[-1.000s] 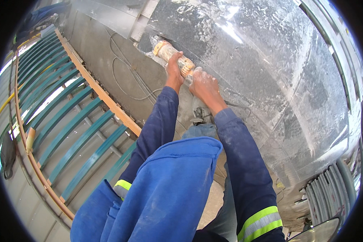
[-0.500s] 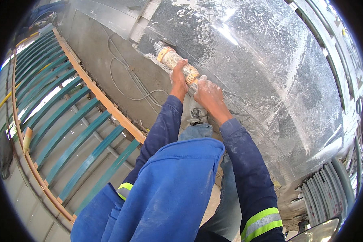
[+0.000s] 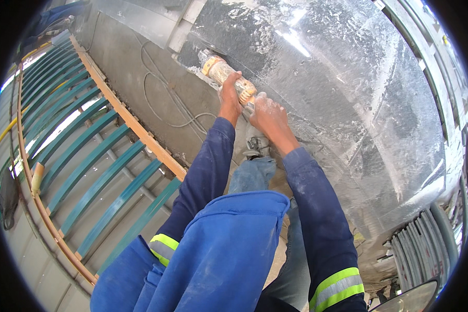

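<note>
My left hand (image 3: 230, 96) grips the body of a dusty yellow power tool (image 3: 218, 69), which looks like an angle grinder. My right hand (image 3: 269, 117) is wrapped round its rear end, white dust on the knuckles. The tool's head points up and left, at the edge of a large grey slab or sheet (image 3: 348, 125) streaked with white powder; whether it touches the surface is hard to tell. Just below my hands is my shoe (image 3: 256, 147), with my jeans-clad leg behind it.
Along the left lies a wooden-railed frame with several teal slats (image 3: 101, 174). Looped grey cables (image 3: 164, 88) lie on the concrete floor (image 3: 122, 73). Several grey strips (image 3: 416, 252) are stacked at lower right. Blue clothing, possibly a person (image 3: 52, 15), shows at the top left edge.
Over the last second the tool and both my hands have shifted slightly right and toward me in the picture, with the grip unchanged. More of my jeans leg shows above the blue cloth.
</note>
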### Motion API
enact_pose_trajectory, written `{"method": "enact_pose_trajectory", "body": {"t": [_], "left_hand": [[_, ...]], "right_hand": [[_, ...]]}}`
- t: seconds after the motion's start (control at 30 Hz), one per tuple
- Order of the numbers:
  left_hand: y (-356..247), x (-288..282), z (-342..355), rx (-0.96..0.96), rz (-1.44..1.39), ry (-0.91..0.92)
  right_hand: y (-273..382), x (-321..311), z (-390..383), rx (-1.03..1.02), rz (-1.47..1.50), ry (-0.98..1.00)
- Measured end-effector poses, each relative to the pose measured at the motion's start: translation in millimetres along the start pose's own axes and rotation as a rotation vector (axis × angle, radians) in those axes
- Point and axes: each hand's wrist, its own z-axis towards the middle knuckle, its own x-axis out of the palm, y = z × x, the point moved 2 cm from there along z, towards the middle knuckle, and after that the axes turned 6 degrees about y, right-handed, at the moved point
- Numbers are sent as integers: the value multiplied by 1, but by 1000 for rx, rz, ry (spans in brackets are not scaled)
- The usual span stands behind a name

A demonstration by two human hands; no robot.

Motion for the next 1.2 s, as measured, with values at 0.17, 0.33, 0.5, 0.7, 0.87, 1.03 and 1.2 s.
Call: {"method": "enact_pose_trajectory", "body": {"t": [0.17,0.33,0.5,0.7,0.87,1.03,1.2], "left_hand": [[3,1,-9,20,4,-2],[-2,0,5,43,-11,30],[-5,-2,17,27,-4,10],[7,3,-9,23,-15,-12],[13,-1,-10,33,-9,20],[7,-5,7,71,-23,57],[1,-5,20,24,-20,22]], "right_hand": [[-1,-4,-9,-11,-18,10],[-1,2,5,-47,-3,-74],[0,5,12,-67,-1,-115],[-5,-3,-11,-17,5,-40],[-6,-5,-18,-1,-2,-14],[-3,-2,-3,-28,15,-45],[-3,3,9,-46,13,-46]]}}
